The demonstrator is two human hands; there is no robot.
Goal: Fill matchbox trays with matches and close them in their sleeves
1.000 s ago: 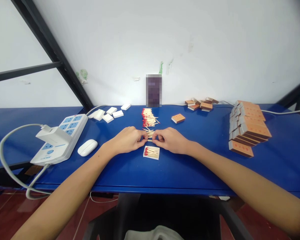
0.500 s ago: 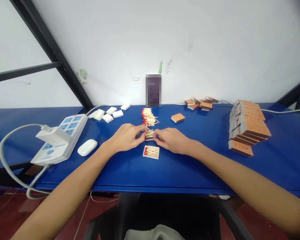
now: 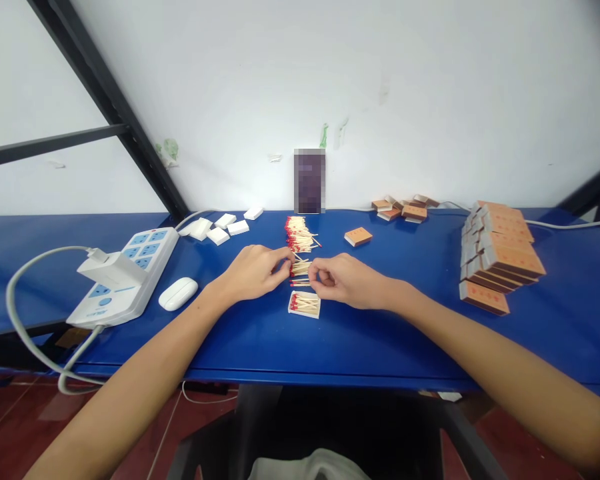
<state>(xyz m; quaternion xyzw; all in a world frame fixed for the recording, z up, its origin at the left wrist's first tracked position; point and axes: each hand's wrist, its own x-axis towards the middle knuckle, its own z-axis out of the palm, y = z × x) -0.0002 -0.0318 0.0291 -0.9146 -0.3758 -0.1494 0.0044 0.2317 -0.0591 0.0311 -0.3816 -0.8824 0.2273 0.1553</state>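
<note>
A small bundle of red-tipped matches [image 3: 301,268] lies on the blue table [image 3: 330,333], pinched at its left end by my left hand [image 3: 256,271] and at its right end by my right hand [image 3: 344,281]. Both hands have their fingers curled closed around the bundle's ends. Just in front of them sits an open white matchbox tray [image 3: 305,304] partly filled with matches. Behind the hands is a loose pile of matches [image 3: 298,233].
A white power strip [image 3: 125,274] with cable and a white earbud case [image 3: 178,293] lie at the left. Several white trays [image 3: 220,229] sit at the back left. An orange matchbox [image 3: 357,237], a small heap of boxes [image 3: 403,209] and a stacked pile of boxes [image 3: 500,257] are at the right.
Both hands have shifted slightly away from me with the match bundle, lifting it off the spot above the tray; the right hand's fingers have loosened a little.
</note>
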